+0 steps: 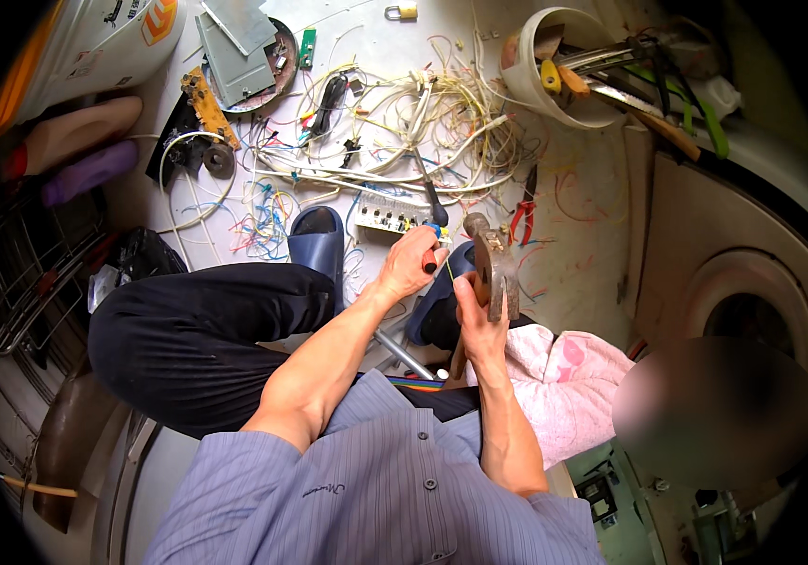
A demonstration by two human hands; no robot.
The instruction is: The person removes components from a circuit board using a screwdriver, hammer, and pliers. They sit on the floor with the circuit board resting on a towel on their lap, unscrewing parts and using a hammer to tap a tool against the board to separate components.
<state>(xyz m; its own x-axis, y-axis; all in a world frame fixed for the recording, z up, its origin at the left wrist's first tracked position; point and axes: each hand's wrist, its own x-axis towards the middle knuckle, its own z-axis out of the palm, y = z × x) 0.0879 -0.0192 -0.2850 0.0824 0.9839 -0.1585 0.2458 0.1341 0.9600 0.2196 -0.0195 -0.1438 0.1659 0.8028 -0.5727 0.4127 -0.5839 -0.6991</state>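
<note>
Two bare hands meet just beyond the person's knees, the left hand [408, 266] curled around a red-ended piece [429, 261], mostly hidden by the fingers; the right hand [485, 331] appears to grasp a hammer [497, 270] just below its head, though the fingers on the far side cannot be seen. The hammer is at the right hand, above the right slipper's [434, 306] side; its metal head has its long axis running away from the body, leaning slightly left at the far end, where the rounded face is; its broad end points back toward the person; what looks like its wooden handle shows below the wrist. A thin green strand [451, 271] spans the gap between the hands.

Just ahead of the left hand, a pale metal strip [376, 221] lies crosswise, near the left slipper [322, 256]; a black-handled tool [436, 208] has its shank pointing away; red-handled pliers [523, 217] lie on the floor [581, 247] to the right, handles nearest the person; beyond spreads a wire tangle [493, 141], beside a white bucket [523, 87] of tools.
</note>
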